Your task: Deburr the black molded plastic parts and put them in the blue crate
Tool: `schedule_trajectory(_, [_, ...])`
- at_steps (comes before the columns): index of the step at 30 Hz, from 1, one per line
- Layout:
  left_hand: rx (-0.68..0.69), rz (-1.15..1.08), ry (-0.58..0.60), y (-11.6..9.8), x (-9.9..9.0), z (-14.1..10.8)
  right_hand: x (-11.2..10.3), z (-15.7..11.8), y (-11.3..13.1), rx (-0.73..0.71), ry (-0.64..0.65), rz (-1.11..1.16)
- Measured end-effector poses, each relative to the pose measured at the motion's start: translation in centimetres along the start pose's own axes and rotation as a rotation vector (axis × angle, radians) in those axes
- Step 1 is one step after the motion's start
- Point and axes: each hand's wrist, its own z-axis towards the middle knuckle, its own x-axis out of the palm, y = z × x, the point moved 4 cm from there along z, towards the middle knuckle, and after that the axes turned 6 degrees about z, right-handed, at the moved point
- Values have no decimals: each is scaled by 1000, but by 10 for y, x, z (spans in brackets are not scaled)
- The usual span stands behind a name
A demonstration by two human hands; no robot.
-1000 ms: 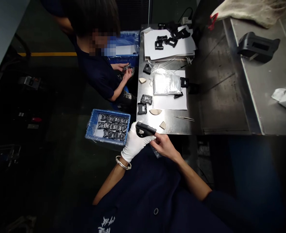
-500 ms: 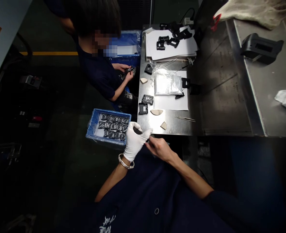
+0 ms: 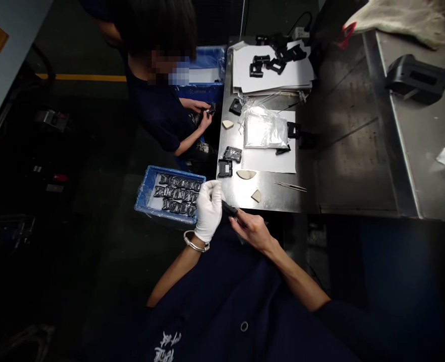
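Observation:
My left hand (image 3: 209, 210), in a white glove with a bracelet at the wrist, is closed at the upper end of a black plastic part (image 3: 229, 208). My bare right hand (image 3: 254, 231) grips the lower end of that part between thumb and fingers. The part is held in front of my body, just off the table's near edge, and the hands cover some of it. Beyond them on the metal table lie a black plastic frame (image 3: 225, 168) and a bagged black part (image 3: 232, 154).
A blue bin (image 3: 141, 198) with rows of bagged black parts stands left. A co-worker (image 3: 158, 110) handles a small dark item. On the table are tweezers (image 3: 290, 186), beige pieces (image 3: 246, 174), a stack of clear bags (image 3: 265, 131) and paper with black frames (image 3: 241, 75).
My left hand has turned and its fingers have drawn together. More of the black plastic part now shows between my hands. The view has shifted slightly.

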Motion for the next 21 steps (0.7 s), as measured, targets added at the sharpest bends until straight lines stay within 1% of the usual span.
schedule_trajectory(5, [12,25,110,-3,15,-9,-10,6,-5,32,-41,36])
schedule_trajectory(7, [11,11,130,-6,18,-11,-10,6,-6,50,-42,37])
schedule_trajectory(12, [-22,-19,40,-6,17,-7,-5,4,-2,57,-33,72])
schedule_trajectory(14, [-43,-58,27,-4,15,-4,-5,2,-1,59,-41,84])
schedule_trajectory(16, [-62,-116,38,-3,12,-1,-7,1,-1,58,-36,69])
schedule_trajectory(18, [-86,-193,102,-3,9,4,-9,-2,-1,45,-28,53])
schedule_trajectory(21, [-184,-333,325,-2,6,12,-15,-5,0,37,-39,100])
